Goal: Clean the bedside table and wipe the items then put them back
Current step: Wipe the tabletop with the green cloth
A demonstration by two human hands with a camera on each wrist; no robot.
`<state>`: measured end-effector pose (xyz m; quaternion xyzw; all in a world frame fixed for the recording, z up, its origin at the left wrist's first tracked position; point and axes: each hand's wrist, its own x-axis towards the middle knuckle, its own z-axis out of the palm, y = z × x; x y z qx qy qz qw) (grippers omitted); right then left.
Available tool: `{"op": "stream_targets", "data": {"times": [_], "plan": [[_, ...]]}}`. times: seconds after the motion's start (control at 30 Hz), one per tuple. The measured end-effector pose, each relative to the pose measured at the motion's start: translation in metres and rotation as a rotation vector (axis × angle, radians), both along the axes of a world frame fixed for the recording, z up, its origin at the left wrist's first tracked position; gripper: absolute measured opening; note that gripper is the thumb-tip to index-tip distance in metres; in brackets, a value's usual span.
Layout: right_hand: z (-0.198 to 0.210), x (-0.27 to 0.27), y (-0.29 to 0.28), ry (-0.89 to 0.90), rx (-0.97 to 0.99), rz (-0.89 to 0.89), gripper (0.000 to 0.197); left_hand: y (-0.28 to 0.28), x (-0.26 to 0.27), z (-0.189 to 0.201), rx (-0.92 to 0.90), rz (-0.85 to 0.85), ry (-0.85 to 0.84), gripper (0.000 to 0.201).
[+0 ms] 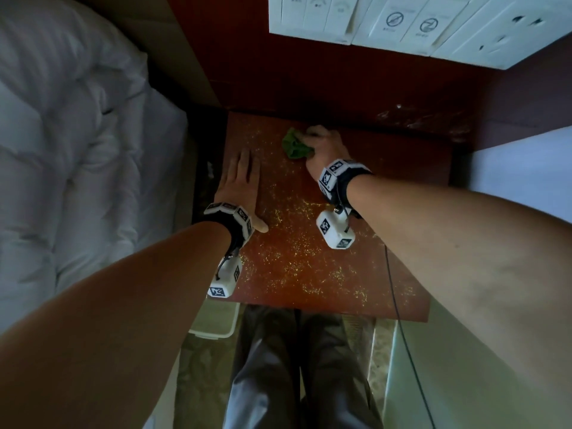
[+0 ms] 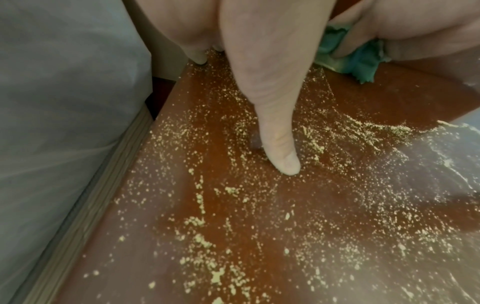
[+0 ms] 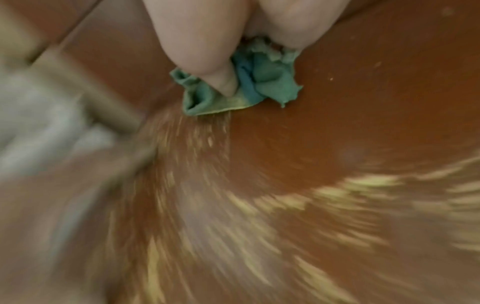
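Note:
The reddish-brown bedside table (image 1: 356, 267) is strewn with yellowish crumbs (image 1: 294, 255). My right hand (image 1: 325, 147) grips a bunched green cloth (image 1: 295, 147) and presses it on the far middle of the tabletop. In the right wrist view the thumb pins the green cloth (image 3: 249, 86) down, and that picture is smeared by motion. My left hand (image 1: 240, 184) lies flat on the table's left side with straight fingers. In the left wrist view its thumb (image 2: 275, 123) rests among the crumbs (image 2: 233, 226), with the cloth (image 2: 363, 63) beyond it.
A bed with white bedding (image 1: 71, 156) runs along the left of the table. A white switch panel (image 1: 402, 23) is on the wall behind. A white bin (image 1: 216, 320) stands on the floor at the table's front left. A thin cable (image 1: 399, 305) hangs past the front right edge.

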<state>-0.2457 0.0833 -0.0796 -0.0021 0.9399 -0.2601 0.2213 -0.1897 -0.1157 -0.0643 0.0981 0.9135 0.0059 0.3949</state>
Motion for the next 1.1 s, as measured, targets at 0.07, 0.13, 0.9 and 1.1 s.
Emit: {"op": "stream_targets", "data": {"times": [0.07, 0.13, 0.9, 1.1], "plan": [[0.002, 0.016, 0.001, -0.07, 0.031, 0.098, 0.061, 0.001, 0.0, 0.001, -0.006, -0.002, 0.01, 0.157], [0.009, 0.039, 0.005, -0.153, 0.05, 0.163, 0.06, 0.001, 0.0, 0.001, -0.011, -0.014, 0.02, 0.156], [0.0, -0.015, -0.014, 0.062, 0.091, -0.05, 0.058, 0.003, 0.002, 0.006, 0.014, -0.012, 0.04, 0.153], [-0.003, -0.008, -0.009, 0.066, -0.022, 0.15, 0.056, 0.0, 0.004, 0.004, 0.022, -0.014, 0.043, 0.153]]}}
